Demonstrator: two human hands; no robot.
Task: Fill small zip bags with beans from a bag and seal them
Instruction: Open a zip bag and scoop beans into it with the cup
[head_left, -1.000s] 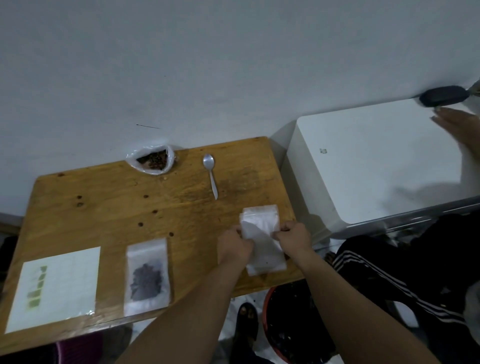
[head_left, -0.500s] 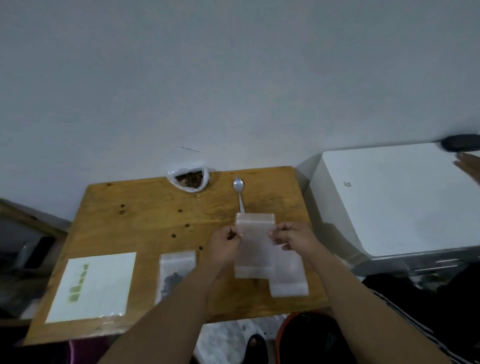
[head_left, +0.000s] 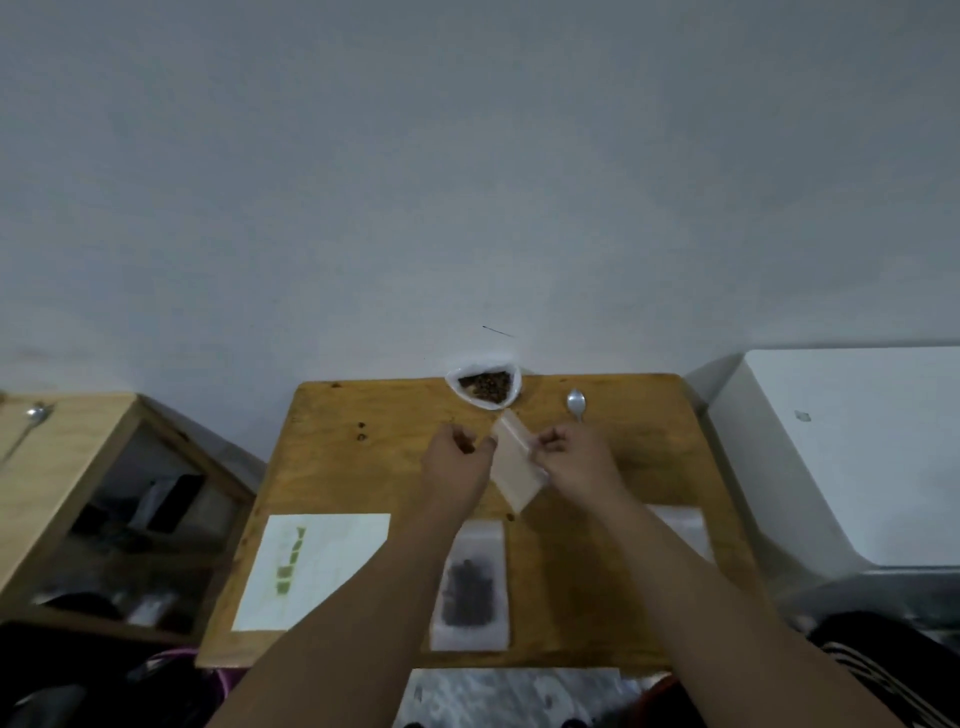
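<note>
Left hand (head_left: 457, 467): raised over the desk (head_left: 363, 467), fingers curled, thumb tip against the left edge of the small zip bag (head_left: 514, 470). Whether it truly pinches the bag cannot be told.
Right hand (head_left: 576, 460): fingers curled, pinching the right edge of the small zip bag near its top.
Small zip bag: between the two hands, clear and empty, tilted so its top corner points away from the hands toward the bag of beans and its bottom corner toward the person.
Bag of beans (head_left: 485, 387): beyond the hands at the far edge of the desk against the wall, mouth open, dark beans showing inside.
Spoon (head_left: 576, 404): just beyond the right hand, bowl toward the wall; its handle is hidden behind that hand.
Filled zip bag (head_left: 470, 592): flat on the desk nearer the person than the hands, between the two forearms, with a dark patch of beans in its middle.
Spare bags (head_left: 685, 525): pale pile partly under the right forearm.
White sheet (head_left: 317, 566): flat on the desk left of the left forearm, with a column of green marks.
White box (head_left: 841, 452): right of the desk, well apart from the right hand.
Wooden shelf (head_left: 67, 457): left of the desk, well apart from the left hand, dim items inside.
</note>
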